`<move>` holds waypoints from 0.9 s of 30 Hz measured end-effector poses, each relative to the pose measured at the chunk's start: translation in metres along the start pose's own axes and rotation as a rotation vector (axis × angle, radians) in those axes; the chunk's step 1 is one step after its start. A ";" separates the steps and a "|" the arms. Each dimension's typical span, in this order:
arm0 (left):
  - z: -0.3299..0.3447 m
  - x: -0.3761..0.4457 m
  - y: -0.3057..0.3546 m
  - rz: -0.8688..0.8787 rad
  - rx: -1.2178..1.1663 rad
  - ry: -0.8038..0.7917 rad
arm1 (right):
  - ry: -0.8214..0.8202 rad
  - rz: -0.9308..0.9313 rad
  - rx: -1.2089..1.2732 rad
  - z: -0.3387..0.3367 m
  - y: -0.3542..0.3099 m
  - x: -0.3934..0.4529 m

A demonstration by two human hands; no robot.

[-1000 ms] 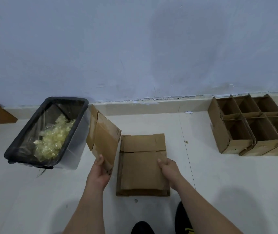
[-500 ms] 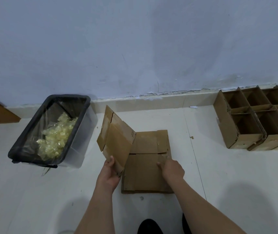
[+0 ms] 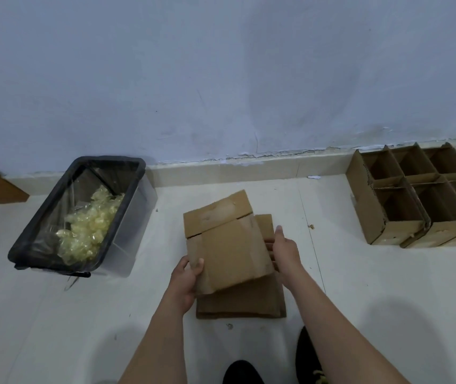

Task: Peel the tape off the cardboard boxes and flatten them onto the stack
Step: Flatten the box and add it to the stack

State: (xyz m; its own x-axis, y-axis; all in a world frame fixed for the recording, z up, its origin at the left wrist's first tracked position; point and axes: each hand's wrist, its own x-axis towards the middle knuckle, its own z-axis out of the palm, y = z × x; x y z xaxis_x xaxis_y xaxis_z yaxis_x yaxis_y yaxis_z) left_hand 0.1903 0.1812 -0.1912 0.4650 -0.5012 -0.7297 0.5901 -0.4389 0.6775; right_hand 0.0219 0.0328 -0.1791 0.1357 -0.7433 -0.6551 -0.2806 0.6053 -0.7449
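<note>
A: Entry, head view. Where is the flattened box (image 3: 225,242)?

B: Held over the stack (image 3: 242,302) of flat cardboard on the floor (image 3: 387,314), turned a little off the stack's edges. Its near part overlaps the stack; whether it touches the stack I cannot tell.

A: Left hand (image 3: 185,277)?

B: Clamped on the box's near-left corner, thumb on the top face, the other fingers hidden under the cardboard.

A: Right hand (image 3: 285,252)?

B: At the box's right edge, fingers straight and together against the side. It touches the cardboard, no curl round it.

A: Flaps?

B: One flap at the far end, split from the main panel by a slit on each side. Surface plain brown; a paler patch shows on the flap.

A: Other items?

B: A bin (image 3: 27,245) with a black liner at left, near the wall (image 3: 221,65), holding crumpled clear tape (image 3: 91,225). At right, well apart from the stack, a cluster of open boxes (image 3: 420,195), standing with their openings up, against the skirting.
</note>
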 end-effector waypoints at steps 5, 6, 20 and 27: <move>0.011 0.002 -0.005 0.062 0.201 0.037 | -0.166 -0.157 -0.288 -0.026 0.006 -0.003; 0.013 0.003 -0.008 0.080 0.253 0.054 | -0.144 -0.183 -0.352 -0.027 0.013 0.000; 0.007 0.017 -0.036 0.196 0.933 0.183 | 0.053 -0.134 -0.817 -0.013 0.073 0.021; 0.015 0.016 -0.036 0.252 1.189 0.243 | 0.087 -0.135 -0.896 -0.014 0.062 0.001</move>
State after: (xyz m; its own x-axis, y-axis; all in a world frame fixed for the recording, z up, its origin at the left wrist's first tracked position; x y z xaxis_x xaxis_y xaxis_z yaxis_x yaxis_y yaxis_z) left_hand 0.1665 0.1775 -0.2261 0.6637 -0.5740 -0.4796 -0.4392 -0.8181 0.3712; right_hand -0.0086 0.0662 -0.2243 0.1593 -0.8328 -0.5302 -0.9058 0.0904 -0.4140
